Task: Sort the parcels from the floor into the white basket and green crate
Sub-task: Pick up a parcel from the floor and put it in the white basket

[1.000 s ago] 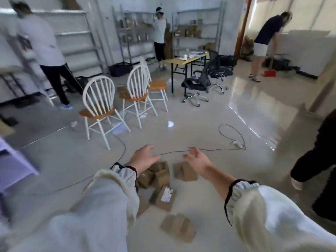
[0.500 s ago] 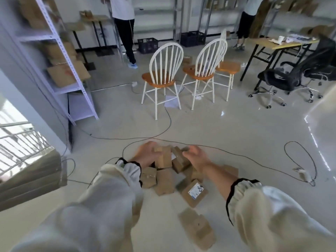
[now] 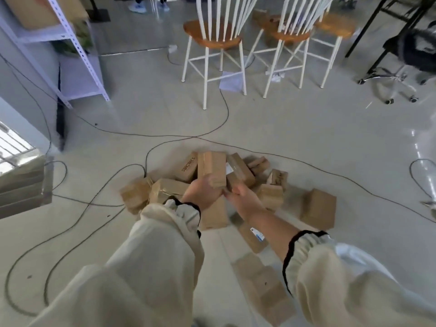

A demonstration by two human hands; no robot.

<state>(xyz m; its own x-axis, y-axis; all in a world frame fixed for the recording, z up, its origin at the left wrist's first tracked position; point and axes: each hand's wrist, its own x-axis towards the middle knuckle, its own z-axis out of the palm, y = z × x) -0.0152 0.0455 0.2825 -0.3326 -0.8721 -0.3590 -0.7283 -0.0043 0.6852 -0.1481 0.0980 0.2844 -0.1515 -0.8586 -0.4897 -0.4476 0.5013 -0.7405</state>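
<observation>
A pile of brown cardboard parcels (image 3: 169,187) lies on the pale glossy floor (image 3: 306,138). At the pile's middle the left hand (image 3: 204,193) grips the lower end of a tall brown cardboard box (image 3: 212,167), which stands upright with the thumb and fingers curled round it. The right hand (image 3: 245,200) is just beside the left. Its fingers are turned under and hidden, so I cannot tell whether they hold anything.

Off the pile's right edge, one plain brown parcel (image 3: 318,208) stands a little apart. On the pile's near side lie a flat parcel with a white label (image 3: 253,237) and a blurred brown parcel (image 3: 262,286).

Thin black cables (image 3: 165,135) skirt the pile's far edge and loop across the floor to its left. Beyond the pile, open floor reaches a white spindle-back chair with an orange wooden seat (image 3: 212,38). Far left of the pile stands a white metal shelf rack (image 3: 77,55), and far right a black office chair (image 3: 412,50).
</observation>
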